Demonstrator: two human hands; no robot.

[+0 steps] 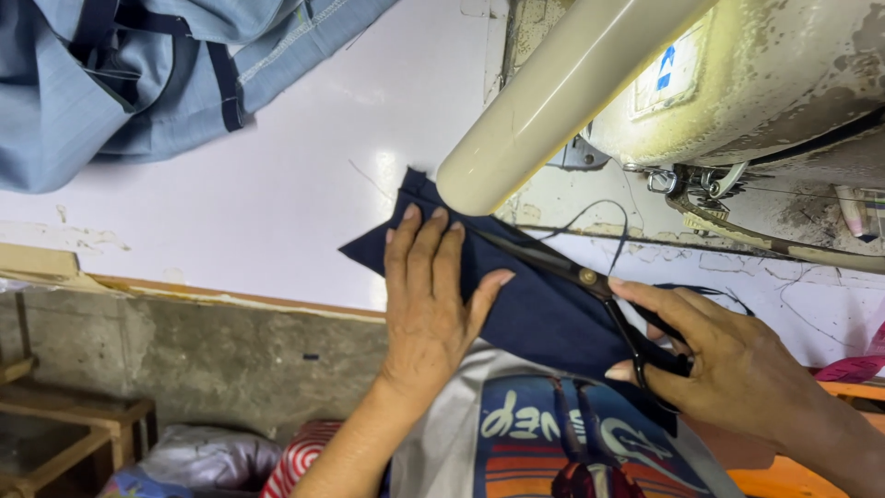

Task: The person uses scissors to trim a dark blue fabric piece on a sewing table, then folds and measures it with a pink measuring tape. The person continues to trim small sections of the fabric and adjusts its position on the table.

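— Where's the navy cloth [539,314] sitting against the hands?

— It lies on the white tabletop [277,184] at its near edge, under the left hand [429,304]. That hand is spread flat, palm down, fingers together and thumb out to the right, pressing the cloth and gripping nothing. The right hand [728,364] is at the cloth's right end, thumb and fingers through the loops of the black scissors [590,281], closed round the handles.

— And the scissors, which way do they run?

— Long axis slants from the handles at lower right up to the left. The blades lie across the cloth's upper edge, tips pointing toward the left hand's fingertips and the cream sewing machine arm [553,101]. How far the blades gape, I can't tell.

— The cloth itself?

— Its long axis slants likewise, a corner pointing up-left beneath the machine arm.
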